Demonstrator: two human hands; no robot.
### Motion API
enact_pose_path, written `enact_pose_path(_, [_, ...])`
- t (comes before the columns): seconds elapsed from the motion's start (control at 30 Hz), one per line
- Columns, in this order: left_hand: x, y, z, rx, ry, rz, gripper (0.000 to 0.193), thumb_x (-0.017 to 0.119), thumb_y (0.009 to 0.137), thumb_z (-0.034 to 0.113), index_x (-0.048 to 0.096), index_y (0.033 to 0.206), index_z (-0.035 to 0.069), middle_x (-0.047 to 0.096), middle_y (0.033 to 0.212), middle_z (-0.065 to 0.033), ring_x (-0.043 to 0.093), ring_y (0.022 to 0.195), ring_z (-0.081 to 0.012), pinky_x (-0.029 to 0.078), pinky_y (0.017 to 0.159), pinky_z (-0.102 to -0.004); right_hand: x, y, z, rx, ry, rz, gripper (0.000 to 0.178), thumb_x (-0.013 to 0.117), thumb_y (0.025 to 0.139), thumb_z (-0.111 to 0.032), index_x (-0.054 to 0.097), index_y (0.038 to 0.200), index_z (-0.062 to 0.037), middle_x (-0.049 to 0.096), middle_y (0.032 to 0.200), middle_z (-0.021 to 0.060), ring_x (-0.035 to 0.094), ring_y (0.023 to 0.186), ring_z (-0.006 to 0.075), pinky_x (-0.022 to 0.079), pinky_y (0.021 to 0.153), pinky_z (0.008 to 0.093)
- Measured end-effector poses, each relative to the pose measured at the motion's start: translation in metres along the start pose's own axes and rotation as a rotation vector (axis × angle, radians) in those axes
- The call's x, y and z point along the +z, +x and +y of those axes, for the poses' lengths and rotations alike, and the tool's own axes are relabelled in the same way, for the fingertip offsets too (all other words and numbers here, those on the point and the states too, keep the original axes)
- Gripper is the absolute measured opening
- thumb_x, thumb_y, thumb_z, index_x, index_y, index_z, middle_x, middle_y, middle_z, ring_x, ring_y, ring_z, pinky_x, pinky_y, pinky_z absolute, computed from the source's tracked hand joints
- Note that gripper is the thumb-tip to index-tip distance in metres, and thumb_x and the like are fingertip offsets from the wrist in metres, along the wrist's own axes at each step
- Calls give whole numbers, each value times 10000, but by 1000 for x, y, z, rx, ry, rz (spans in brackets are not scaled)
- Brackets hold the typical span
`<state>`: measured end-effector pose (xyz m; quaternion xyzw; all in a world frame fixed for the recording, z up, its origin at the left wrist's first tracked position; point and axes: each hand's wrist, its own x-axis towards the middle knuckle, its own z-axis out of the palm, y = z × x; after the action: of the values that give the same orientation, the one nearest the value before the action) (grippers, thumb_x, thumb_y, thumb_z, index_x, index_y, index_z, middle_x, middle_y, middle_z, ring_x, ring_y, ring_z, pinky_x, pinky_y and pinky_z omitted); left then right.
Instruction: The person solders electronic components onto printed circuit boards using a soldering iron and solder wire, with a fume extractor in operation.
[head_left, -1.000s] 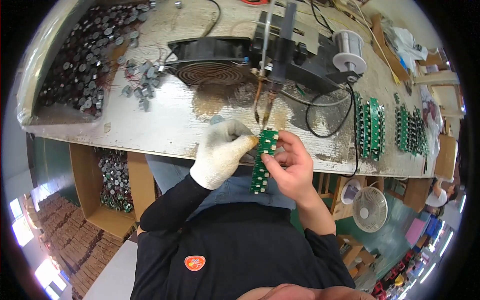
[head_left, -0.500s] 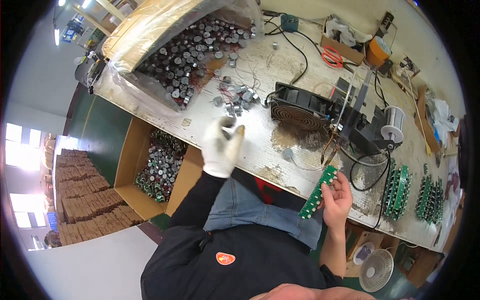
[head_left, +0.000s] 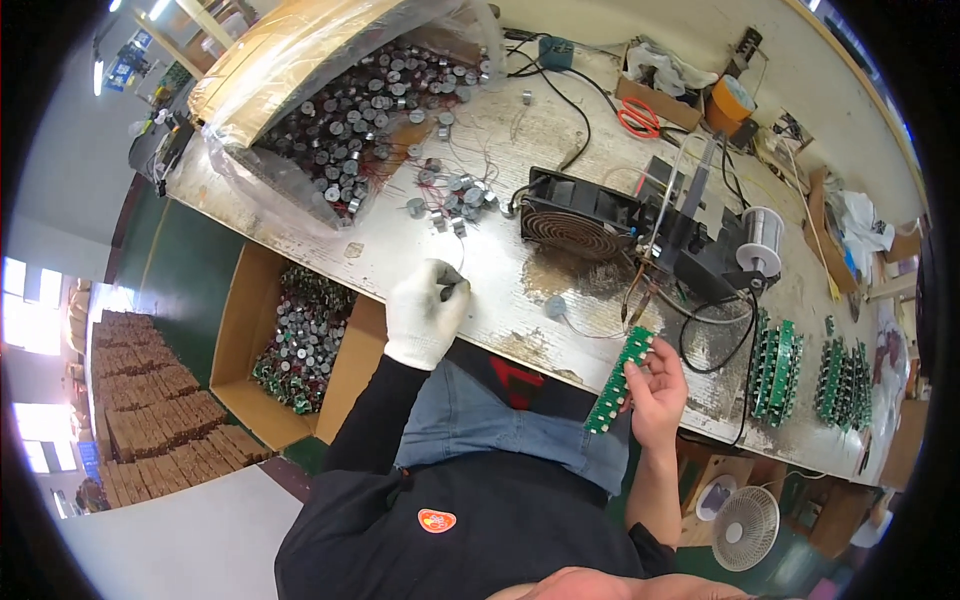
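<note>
Green circuit-board strip (head_left: 616, 382) slants across the near edge of the surface (head_left: 385, 250), its upper end just beside the soldering tip (head_left: 634, 305). The bare right hand (head_left: 657, 390) is clamped on it, thumb on top. In a white glove, the left hand (head_left: 425, 312) is above the near edge, left of the strip, thumb and fingertips drawn close together; a thin wire reaches toward them, but whether they grip it I cannot tell. Beyond that hand lies a loose cluster of round metal parts (head_left: 465, 195), with more filling the plastic-lined box (head_left: 280, 70) at the surface's left end. One grey disc (head_left: 556, 307) sits near the near edge, its wire running toward the tip. A black fan (head_left: 578, 215) stands farther back, left of the solder spool (head_left: 763, 240). Stacked green strips (head_left: 775, 375) lie toward the right end, by the near edge.
</note>
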<state>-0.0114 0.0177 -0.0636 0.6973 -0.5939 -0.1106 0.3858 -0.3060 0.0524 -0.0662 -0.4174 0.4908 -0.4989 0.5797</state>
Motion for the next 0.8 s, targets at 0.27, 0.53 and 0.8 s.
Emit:
enact_pose_path(0.27, [-12,6,29,-316,-705,-108,178,606,857,42,526,970,-70,658,859,-157,586,597,-99,435,494,-194,1,1,-3,27,17,-4,386,559,855,34,425,1217,35,585,933,61,514,561,36,394,426,162])
enact_pose_path(0.53, [17,-12,66,-421,-897,-350,331,591,893,107,504,1123,-114,640,940,-195,648,824,-204,543,717,-284,-4,0,2,50,-9,-9,528,626,818,26,375,1282,43,557,984,104,568,637,76,456,479,198])
enact_pose_path(0.8, [35,-27,84,-410,-812,-538,190,593,861,69,616,980,-78,638,832,-95,609,713,-122,483,638,-229,-5,1,2,40,-35,-63,584,634,806,40,343,1312,43,558,1015,138,609,686,102,480,514,209])
